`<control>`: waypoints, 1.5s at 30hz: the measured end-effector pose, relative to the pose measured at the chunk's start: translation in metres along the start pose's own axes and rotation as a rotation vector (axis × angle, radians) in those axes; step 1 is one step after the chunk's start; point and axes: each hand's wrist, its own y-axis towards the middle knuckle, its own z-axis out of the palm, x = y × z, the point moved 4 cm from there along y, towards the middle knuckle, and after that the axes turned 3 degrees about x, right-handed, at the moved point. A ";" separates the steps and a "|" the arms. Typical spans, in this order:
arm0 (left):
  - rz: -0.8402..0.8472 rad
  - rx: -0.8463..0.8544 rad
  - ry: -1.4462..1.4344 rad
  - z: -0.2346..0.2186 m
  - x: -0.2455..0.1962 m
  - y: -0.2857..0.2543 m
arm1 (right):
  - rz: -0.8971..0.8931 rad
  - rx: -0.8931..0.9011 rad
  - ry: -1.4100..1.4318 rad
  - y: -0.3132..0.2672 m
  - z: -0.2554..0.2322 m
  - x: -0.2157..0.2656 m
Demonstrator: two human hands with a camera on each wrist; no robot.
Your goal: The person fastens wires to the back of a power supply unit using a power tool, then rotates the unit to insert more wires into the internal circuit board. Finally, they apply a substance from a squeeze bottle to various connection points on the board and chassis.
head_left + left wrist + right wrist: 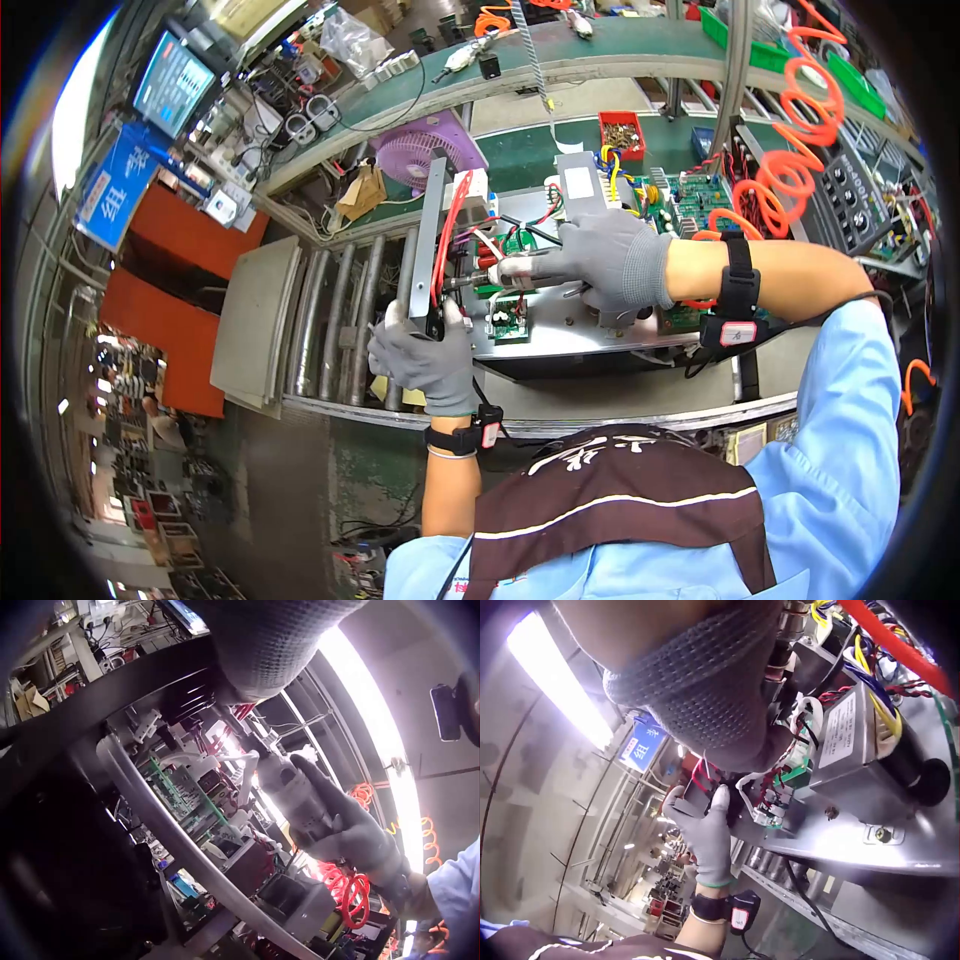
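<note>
My left hand (428,362), in a grey glove, grips the near end of an upright grey metal panel (428,235), thumb on the inner side. My gloved right hand (612,262) holds a silver power screwdriver (292,796) level, its bit pointing left at the panel's inner face. Red wires (452,225) run along that face. Behind the tool, white and black leads and green circuit boards (510,318) sit on a metal chassis (575,340). A grey metal box with a white label (841,739) stands on the chassis beside my right hand.
Orange coiled air hose (790,180) hangs at the right near my forearm. A purple fan (425,152) and a red bin of small parts (622,135) stand beyond the chassis. Metal rollers (345,320) lie to the left, with a monitor (172,85) at the far left.
</note>
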 end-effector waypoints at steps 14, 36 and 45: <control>-0.034 0.071 -0.040 0.002 0.011 -0.007 | 0.053 0.156 0.062 0.003 0.006 0.005; 0.013 0.029 -0.081 0.006 0.011 -0.006 | -0.041 -0.011 -0.051 0.003 0.015 0.018; 0.166 0.098 -0.419 0.000 0.018 0.004 | 0.068 0.076 -0.014 -0.017 -0.005 0.028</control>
